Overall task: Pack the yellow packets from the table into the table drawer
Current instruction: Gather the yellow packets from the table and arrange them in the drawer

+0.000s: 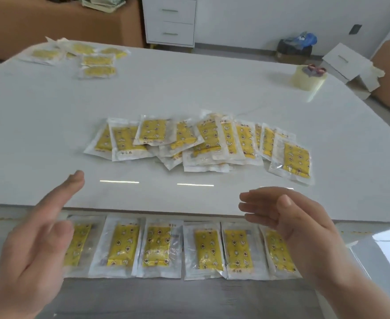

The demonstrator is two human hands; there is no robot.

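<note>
Several yellow packets in clear wrappers lie in a loose pile [203, 143] on the middle of the white table [189, 88]. A smaller group of packets [83, 57] sits at the far left corner. Below the table's near edge the open drawer [166, 295] holds a row of packets [159, 247] laid side by side. My left hand [40, 245] hovers over the drawer's left end, fingers straight, holding nothing. My right hand [299, 231] hovers over the right end, fingers relaxed and empty, covering part of the last packet.
A roll of clear tape [309, 78] stands at the table's far right. Beyond the table are a white drawer cabinet [170, 20], a dark bin with a blue bag [295, 48], and white boxes [348, 65] on the floor.
</note>
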